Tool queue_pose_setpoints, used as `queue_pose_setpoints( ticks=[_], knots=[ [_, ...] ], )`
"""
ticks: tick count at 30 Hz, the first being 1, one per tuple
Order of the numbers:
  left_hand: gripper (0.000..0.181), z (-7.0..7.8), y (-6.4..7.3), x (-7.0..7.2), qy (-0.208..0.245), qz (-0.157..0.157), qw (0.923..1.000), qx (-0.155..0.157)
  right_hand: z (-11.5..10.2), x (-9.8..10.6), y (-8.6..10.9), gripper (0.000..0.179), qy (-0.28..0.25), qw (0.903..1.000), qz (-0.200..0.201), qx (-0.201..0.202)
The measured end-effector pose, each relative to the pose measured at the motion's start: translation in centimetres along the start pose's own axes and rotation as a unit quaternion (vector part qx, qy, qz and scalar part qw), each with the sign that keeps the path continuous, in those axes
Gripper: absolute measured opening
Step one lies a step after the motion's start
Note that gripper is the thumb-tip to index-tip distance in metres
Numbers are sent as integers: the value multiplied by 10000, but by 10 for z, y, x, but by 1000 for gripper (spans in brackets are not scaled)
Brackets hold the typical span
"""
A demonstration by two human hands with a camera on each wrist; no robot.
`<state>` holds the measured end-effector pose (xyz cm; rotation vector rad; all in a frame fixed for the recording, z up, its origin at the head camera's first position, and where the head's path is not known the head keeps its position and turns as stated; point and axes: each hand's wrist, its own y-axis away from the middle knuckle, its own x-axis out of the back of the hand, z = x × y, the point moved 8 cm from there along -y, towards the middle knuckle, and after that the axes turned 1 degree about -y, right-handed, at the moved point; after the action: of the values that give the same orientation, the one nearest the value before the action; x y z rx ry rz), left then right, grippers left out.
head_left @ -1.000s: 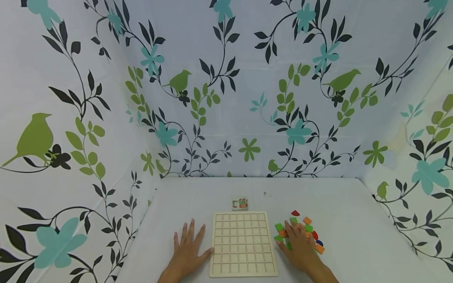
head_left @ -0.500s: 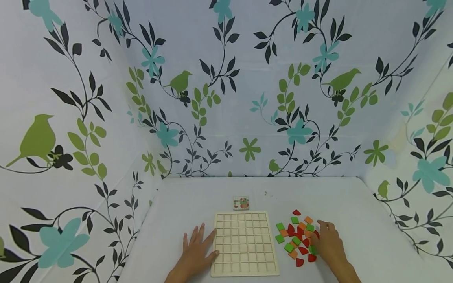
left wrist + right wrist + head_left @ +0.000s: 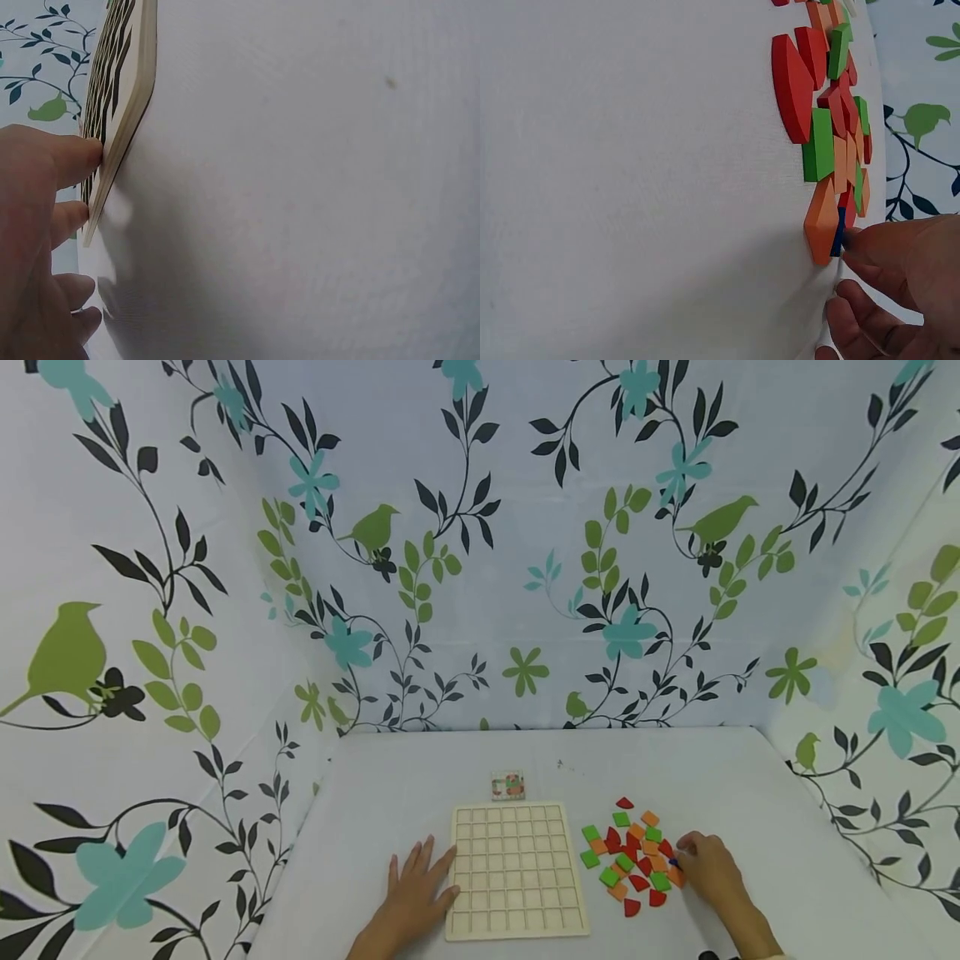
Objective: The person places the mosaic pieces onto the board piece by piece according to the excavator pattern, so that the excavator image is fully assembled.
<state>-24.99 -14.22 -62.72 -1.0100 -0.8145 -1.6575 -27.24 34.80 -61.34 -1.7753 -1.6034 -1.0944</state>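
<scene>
My left hand (image 3: 411, 893) rests along the left edge of a pale wooden grid board (image 3: 517, 935), fingers spread, thumb and index finger on its rim. In the left wrist view the thumb (image 3: 79, 159) lies against the board's frame (image 3: 135, 94). At the right side of a scatter of coloured pieces, my right hand (image 3: 711, 868) pinches a small dark blue piece (image 3: 840, 231) with its fingertips, the other fingers curled. An orange piece (image 3: 822, 225) lies right beside the blue one. Most of the blue piece is hidden by the fingers in the head view.
Several red, green and orange flat pieces lie loose right of the board, among them a red piece (image 3: 632, 907) and a green piece (image 3: 589, 859). Behind the board is a small picture card (image 3: 507, 785). A patterned curtain (image 3: 480, 610) surrounds the white table (image 3: 390, 777).
My right hand has lifted from over the pieces, moved to their right side and come to the blue piece. My left hand has shifted slightly right, onto the board's edge.
</scene>
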Motion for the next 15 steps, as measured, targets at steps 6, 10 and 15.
queue_pose_setpoints(
  ticks=[6, 10, 15],
  knots=[
    [64, 2, 0, 0, 34, 58, 10000, -45, -8, 5, 6, 21, 60, 9997, -97, 213],
    [64, 3, 0, 3, 155, 38, 9999, 18, -10, 5, 7, 18, 0, 9996, -150, 227],
    [64, 2, 1, 5, 104, -26, 9999, 135, -6, 1, 4, 16, -215, 9996, -154, 49]
  ],
)
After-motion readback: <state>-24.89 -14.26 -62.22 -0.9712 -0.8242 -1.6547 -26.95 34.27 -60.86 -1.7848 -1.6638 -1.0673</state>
